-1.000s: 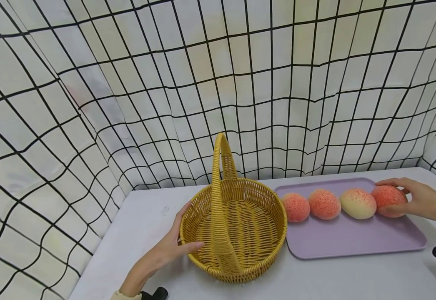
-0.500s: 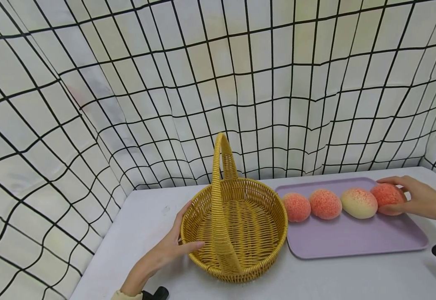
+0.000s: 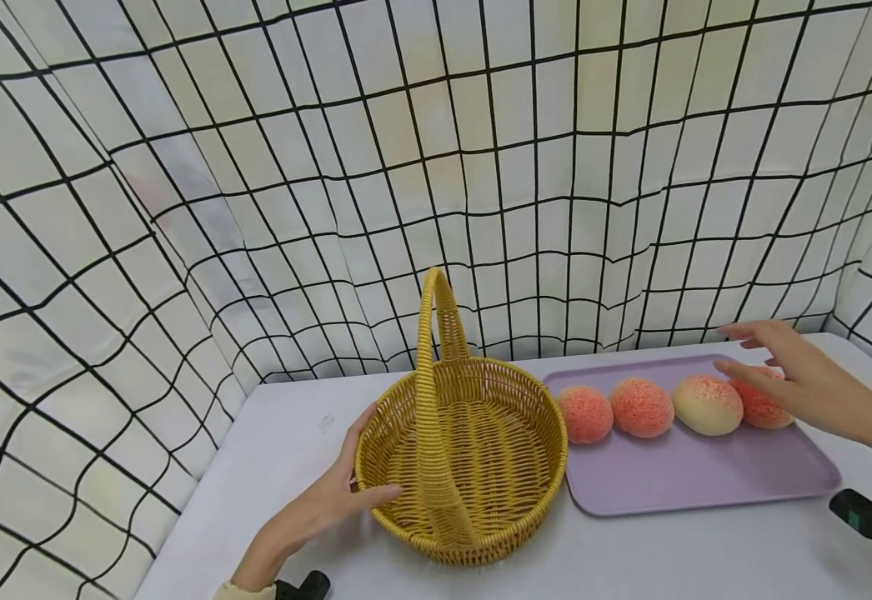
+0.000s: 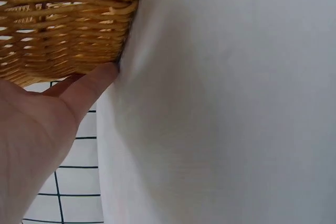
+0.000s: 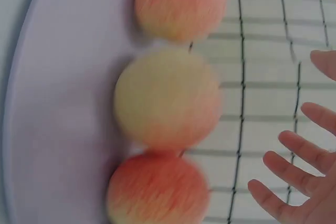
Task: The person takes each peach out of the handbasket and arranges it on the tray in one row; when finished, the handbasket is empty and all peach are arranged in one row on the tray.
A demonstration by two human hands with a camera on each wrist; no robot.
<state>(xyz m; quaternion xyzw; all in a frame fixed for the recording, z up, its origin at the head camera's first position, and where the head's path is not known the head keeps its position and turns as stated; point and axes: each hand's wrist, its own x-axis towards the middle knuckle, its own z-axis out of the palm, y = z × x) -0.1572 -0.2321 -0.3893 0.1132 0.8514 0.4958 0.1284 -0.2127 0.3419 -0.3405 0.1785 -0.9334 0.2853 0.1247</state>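
A golden wicker basket (image 3: 499, 450) with a tall arched handle stands on the table, its inside bare. My left hand (image 3: 331, 497) holds its left side, thumb over the rim and fingers along the outer wall; in the left wrist view, fingertips touch the wicker (image 4: 68, 30) low down. Right of the basket, several peaches lie in a row on a lilac tray (image 3: 699, 479): two pink ones, a pale one (image 3: 709, 405) and a redder one (image 3: 764, 410) at the right end. My right hand (image 3: 807, 383) hovers over that last peach, fingers spread and holding nothing, partly hiding it.
A white table (image 3: 286, 442) carries everything. White cloth walls with a black grid (image 3: 526, 183) rise behind and at the sides. Black wrist mounts (image 3: 871, 515) sit below each hand. The basket's right rim stands close against the tray's left edge.
My right hand has let go of the rightmost peach, risen and moved left with its fingers opened out. That peach stays on the tray. My left hand keeps its place at the basket.
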